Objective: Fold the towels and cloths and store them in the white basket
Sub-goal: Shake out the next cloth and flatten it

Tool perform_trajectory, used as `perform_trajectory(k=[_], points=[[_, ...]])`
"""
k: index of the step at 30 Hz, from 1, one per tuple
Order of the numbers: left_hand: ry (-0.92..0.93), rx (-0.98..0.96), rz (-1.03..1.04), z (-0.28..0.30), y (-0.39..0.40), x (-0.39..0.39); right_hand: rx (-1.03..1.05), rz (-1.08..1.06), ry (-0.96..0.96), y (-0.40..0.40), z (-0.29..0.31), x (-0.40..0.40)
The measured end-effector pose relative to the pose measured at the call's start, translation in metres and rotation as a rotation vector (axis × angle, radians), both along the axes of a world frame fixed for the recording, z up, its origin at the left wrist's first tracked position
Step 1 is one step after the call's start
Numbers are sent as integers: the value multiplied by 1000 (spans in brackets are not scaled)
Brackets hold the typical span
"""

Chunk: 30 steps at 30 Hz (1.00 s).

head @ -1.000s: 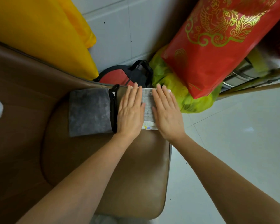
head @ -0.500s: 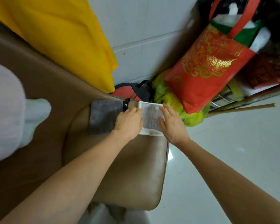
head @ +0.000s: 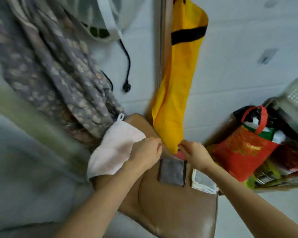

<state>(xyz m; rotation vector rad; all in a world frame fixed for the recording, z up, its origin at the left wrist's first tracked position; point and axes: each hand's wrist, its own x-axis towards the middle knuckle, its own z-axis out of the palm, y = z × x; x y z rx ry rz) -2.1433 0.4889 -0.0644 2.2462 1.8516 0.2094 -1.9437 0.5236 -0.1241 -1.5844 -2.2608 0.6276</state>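
Change: both hands lifted off the white cloth (head: 203, 182) they were pressing a second ago; view swung up toward the wall.
Left hand (head: 145, 152): raised over the back of the brown seat (head: 175, 210), fingers curled, grip looks closed on the edge of a pale pink towel (head: 115, 152).
Pink towel: draped over the seat's left side, small hanging loop at its top corner.
Right hand (head: 194, 154): near the bottom tip of a hanging yellow bag (head: 177, 93), fingers bent; cannot tell whether the grip is shut on anything.
Grey cloth (head: 172, 172): folded flat on the seat, dark trim on its right edge, between the two wrists.
White cloth: folded, lying just beside the grey one at the seat's right edge.
Surroundings: red bag (head: 243, 152) with gold print at right; grey patterned fabric (head: 58, 73) hanging at left; black cord with plug (head: 126, 66) on the wall.
Image quality: blurred by motion.
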Motion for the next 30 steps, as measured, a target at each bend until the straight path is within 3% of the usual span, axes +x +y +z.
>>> perform_trajectory(k=[6,11,16,23,26,30], points=[[-51,-22,238,28,-34,-113,-33,163,-23,-13,48,-110],[-120,-174,374,2,-76,-169,-150,352,-77,-59,18,-183],[-214,-279,312,-19,-117,-197,-127,242,40,-86,-12,-229],[-183,-307,309,-28,-131,-214,-59,106,65,-92,-24,-251],[-181,-282,338,-27,-131,-216,-116,74,114,-88,-12,-251],[-343,-193,394,-13,-126,-214,-178,92,312,-80,32,-241]])
